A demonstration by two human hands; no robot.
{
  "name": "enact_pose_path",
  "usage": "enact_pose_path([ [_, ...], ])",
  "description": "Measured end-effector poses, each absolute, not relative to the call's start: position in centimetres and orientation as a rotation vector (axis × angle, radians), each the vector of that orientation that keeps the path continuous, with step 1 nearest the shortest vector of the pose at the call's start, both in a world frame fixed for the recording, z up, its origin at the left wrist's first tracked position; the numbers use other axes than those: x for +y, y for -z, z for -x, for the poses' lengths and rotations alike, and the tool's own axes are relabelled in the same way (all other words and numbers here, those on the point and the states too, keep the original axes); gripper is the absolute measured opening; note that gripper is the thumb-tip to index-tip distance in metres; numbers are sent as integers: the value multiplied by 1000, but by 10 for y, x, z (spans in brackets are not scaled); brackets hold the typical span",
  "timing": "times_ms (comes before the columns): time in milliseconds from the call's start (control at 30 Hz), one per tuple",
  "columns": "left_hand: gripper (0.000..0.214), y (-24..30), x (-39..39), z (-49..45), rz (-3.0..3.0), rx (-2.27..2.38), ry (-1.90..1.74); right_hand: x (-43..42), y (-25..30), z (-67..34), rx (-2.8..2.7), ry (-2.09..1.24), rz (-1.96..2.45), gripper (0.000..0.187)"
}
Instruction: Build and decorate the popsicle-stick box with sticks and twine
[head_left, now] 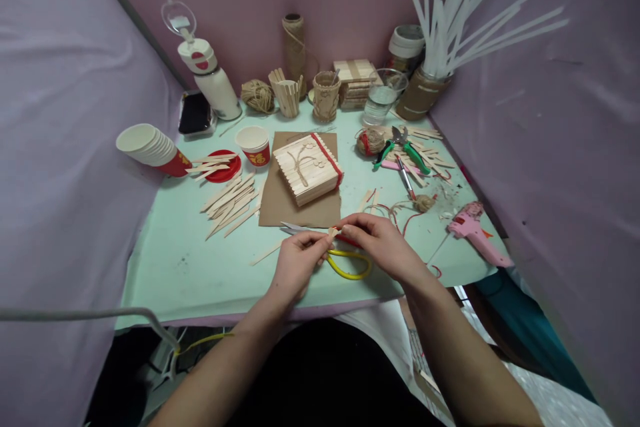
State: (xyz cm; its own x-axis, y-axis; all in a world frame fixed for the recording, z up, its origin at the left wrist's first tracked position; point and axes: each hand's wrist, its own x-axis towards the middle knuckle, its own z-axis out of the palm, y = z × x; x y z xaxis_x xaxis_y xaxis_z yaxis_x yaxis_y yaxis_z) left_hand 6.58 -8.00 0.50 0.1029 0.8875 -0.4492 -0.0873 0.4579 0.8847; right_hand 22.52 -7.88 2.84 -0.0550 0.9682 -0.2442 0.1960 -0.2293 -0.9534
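My left hand (299, 259) and my right hand (376, 240) meet over the front of the table, fingertips pinched together. Between them is a small pale piece of wood (333, 232), like a bit of craft stick, partly covered by the fingers. Scissors with a yellow handle (350, 276) lie beneath the hands, blades (291, 229) pointing left. Something red shows under my right fingers; I cannot tell whether it belongs to the scissors. Just beyond lies a craft-stick box (311, 170) with a twine decoration and a red band, on a cardboard sheet (275, 210).
Loose craft sticks (231, 203) lie left, near stacked paper cups (145, 145) and another cup (253, 145). On the right are green-handled pruners (400, 147), red string, and a pink glue gun (475, 233). A glass of water (380, 103) and white sticks (450, 33) stand behind.
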Motion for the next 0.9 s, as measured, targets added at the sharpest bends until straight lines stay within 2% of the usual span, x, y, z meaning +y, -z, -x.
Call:
enact_pose_path([
  [900, 25, -5, -79, -65, -707, 1218, -801, -85, -5, -211, -1104, -1372, 1503, 21],
])
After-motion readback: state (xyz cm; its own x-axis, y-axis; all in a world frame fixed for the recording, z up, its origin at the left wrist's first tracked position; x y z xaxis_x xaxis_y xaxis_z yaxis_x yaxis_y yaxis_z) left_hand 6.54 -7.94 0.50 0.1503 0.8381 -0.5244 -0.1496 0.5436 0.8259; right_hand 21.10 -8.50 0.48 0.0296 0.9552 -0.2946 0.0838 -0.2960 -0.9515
